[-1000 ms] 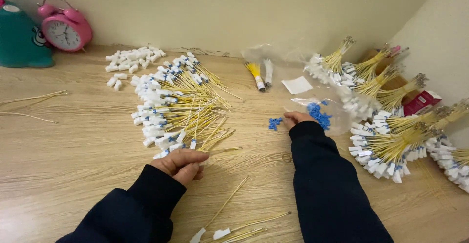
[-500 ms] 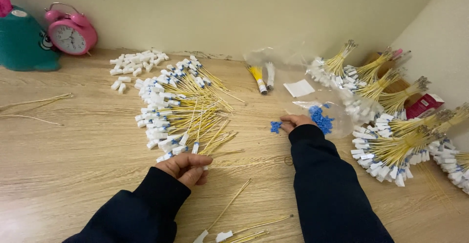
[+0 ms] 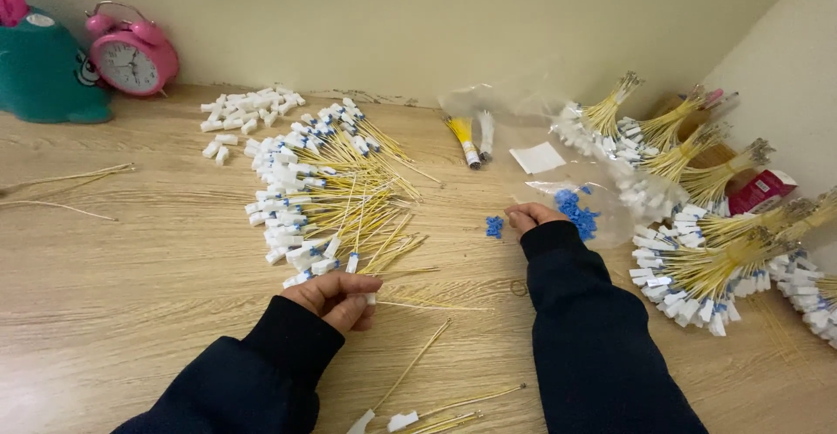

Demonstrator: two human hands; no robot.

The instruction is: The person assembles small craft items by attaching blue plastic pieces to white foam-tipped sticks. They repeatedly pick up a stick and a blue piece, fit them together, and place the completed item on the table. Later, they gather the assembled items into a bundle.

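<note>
Left hand (image 3: 336, 299) at lower centre pinches one thin yellow fibre cable (image 3: 427, 305); right hand (image 3: 530, 218) closes on small blue plastic clips (image 3: 495, 226) mid-frame. Bundled cable bunches (image 3: 697, 268) right look finished; loose capped pile (image 3: 327, 198) remains.

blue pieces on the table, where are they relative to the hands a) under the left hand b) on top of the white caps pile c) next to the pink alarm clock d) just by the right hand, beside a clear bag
d: the small blue pieces lie just left of the right hand, with more at the clear bag on its other side.
</note>
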